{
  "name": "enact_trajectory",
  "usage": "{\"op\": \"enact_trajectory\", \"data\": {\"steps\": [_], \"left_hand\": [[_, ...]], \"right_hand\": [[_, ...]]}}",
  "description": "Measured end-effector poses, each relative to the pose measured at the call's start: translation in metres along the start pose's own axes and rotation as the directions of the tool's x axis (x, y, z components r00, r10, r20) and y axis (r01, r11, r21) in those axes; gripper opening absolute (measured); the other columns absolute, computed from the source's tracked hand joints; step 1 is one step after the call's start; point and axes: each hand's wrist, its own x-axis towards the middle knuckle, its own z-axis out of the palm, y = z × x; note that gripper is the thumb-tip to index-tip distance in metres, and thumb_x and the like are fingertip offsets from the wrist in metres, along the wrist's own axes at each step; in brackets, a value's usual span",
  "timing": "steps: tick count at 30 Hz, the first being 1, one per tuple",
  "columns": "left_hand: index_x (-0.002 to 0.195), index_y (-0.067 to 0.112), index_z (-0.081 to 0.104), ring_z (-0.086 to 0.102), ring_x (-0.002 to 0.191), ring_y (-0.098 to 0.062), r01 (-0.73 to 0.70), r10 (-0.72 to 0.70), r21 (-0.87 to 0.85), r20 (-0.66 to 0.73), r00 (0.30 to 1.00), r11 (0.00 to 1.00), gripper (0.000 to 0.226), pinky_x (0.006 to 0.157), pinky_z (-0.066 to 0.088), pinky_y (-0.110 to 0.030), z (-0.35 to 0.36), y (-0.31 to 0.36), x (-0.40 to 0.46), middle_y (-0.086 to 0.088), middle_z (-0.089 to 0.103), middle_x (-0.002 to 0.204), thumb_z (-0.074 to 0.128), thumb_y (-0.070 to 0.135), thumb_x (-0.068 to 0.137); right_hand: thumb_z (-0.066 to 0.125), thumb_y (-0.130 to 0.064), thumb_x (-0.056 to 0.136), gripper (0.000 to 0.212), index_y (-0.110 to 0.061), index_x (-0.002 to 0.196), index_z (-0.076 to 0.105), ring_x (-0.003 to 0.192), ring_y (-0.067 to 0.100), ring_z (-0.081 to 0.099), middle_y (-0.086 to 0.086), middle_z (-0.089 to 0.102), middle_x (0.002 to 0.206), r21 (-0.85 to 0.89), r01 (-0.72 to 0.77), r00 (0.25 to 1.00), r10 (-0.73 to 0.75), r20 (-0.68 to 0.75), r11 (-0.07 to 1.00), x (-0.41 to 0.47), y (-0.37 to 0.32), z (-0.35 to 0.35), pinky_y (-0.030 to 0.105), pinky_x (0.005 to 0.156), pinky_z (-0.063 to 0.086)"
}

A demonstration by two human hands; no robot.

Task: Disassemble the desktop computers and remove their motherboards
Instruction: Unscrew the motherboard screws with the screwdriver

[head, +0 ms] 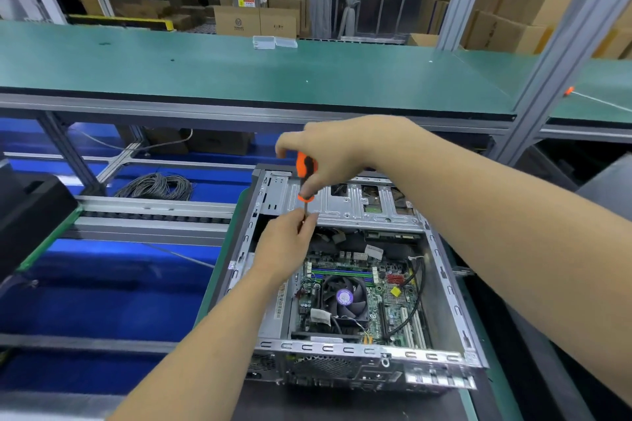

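An open desktop computer case (441, 270) lies on its side in front of me. Inside it sits the green motherboard (393, 304) with a black CPU fan (343, 297). A silver drive cage (362, 205) spans the far end of the case. My right hand (338, 154) grips the orange and black handle of a screwdriver (305, 178), held upright over the left part of the cage. My left hand (285, 243) pinches the screwdriver's shaft just below the handle. The tip is hidden behind my left fingers.
A coil of grey cable (157, 186) lies on the blue floor level to the left. A black box (30, 212) stands at the left edge. A long green bench (239, 72) runs behind, with a clear plastic box (273, 42) on it. Cardboard boxes (254, 19) are stacked beyond.
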Motion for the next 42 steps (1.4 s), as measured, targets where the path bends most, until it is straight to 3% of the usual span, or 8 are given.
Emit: {"op": "enact_trajectory", "data": {"steps": [11,16,25,28,32,35,38,42], "left_hand": [[0.081,0.010,0.048,0.043,0.054,-0.027,-0.067,0.065,0.048,0.038,0.997,0.997,0.033,0.054,0.033,-0.040,0.002,-0.012,-0.010,-0.001,0.046,0.058,0.046,0.033,0.105],[0.080,0.010,0.049,0.045,0.054,-0.026,-0.082,0.076,0.085,0.073,0.994,0.993,0.035,0.055,0.038,-0.042,0.004,-0.016,-0.010,-0.001,0.050,0.057,0.048,0.035,0.104],[0.081,0.009,0.050,0.049,0.055,-0.028,-0.084,0.076,0.115,0.073,0.994,0.990,0.036,0.055,0.041,-0.044,0.006,-0.018,-0.008,-0.003,0.052,0.058,0.047,0.037,0.105],[0.082,0.010,0.051,0.047,0.054,-0.027,-0.080,0.073,0.108,0.074,0.995,0.991,0.035,0.055,0.041,-0.044,0.006,-0.017,-0.008,-0.001,0.051,0.057,0.047,0.037,0.104],[0.082,0.009,0.052,0.051,0.056,-0.029,-0.064,0.057,0.113,0.064,0.996,0.992,0.036,0.055,0.043,-0.044,0.006,-0.018,-0.007,-0.004,0.054,0.059,0.048,0.038,0.104],[0.084,0.011,0.052,0.047,0.054,-0.025,-0.071,0.062,0.118,0.077,0.995,0.990,0.034,0.054,0.042,-0.044,0.007,-0.018,-0.006,-0.001,0.051,0.058,0.048,0.037,0.104],[0.086,0.010,0.053,0.047,0.054,-0.026,-0.080,0.069,0.123,0.090,0.994,0.989,0.033,0.054,0.042,-0.045,0.007,-0.017,-0.007,-0.001,0.050,0.057,0.048,0.036,0.104],[0.089,0.009,0.056,0.051,0.057,-0.029,-0.065,0.056,0.119,0.074,0.996,0.991,0.033,0.056,0.044,-0.046,0.007,-0.018,-0.007,-0.004,0.053,0.059,0.047,0.036,0.105]], "right_hand": [[0.060,-0.035,0.096,0.032,-0.021,0.123,0.050,0.084,0.028,0.059,0.004,0.059,0.098,-0.088,0.020,0.996,-0.027,-0.082,0.996,0.011,-0.002,0.000,0.038,0.064,0.046],[0.057,-0.052,0.095,0.039,-0.013,0.090,0.058,0.038,0.005,0.055,-0.002,0.055,0.070,-0.169,-0.065,0.997,0.059,-0.041,0.983,0.006,-0.005,-0.006,0.026,0.044,0.038],[0.061,-0.036,0.093,0.025,-0.020,0.112,0.055,0.070,0.020,0.069,0.001,0.058,0.096,-0.079,-0.008,1.000,0.007,-0.009,0.997,0.009,0.001,-0.001,0.040,0.063,0.055],[0.055,-0.058,0.093,0.048,-0.012,0.106,0.059,0.042,0.015,0.062,-0.004,0.062,0.068,-0.087,-0.106,0.994,0.103,-0.041,0.991,0.007,0.002,-0.005,0.026,0.043,0.049],[0.060,-0.034,0.092,0.027,-0.023,0.117,0.055,0.072,0.028,0.069,0.002,0.055,0.095,-0.064,-0.019,1.000,0.019,-0.004,0.998,0.010,0.004,-0.007,0.045,0.071,0.059],[0.053,-0.056,0.094,0.042,-0.016,0.107,0.058,0.048,0.023,0.067,0.002,0.059,0.083,-0.064,-0.114,0.993,0.114,-0.012,0.991,0.007,0.004,-0.012,0.040,0.064,0.059],[0.056,-0.031,0.091,0.013,-0.022,0.101,0.060,0.063,0.027,0.070,-0.001,0.060,0.085,-0.075,-0.042,0.999,0.043,0.016,0.996,0.008,0.007,-0.011,0.044,0.072,0.060],[0.050,-0.056,0.095,0.045,-0.013,0.104,0.057,0.042,0.020,0.065,0.006,0.061,0.084,-0.042,-0.113,0.994,0.112,-0.014,0.993,0.007,0.004,-0.010,0.036,0.057,0.057]]}}
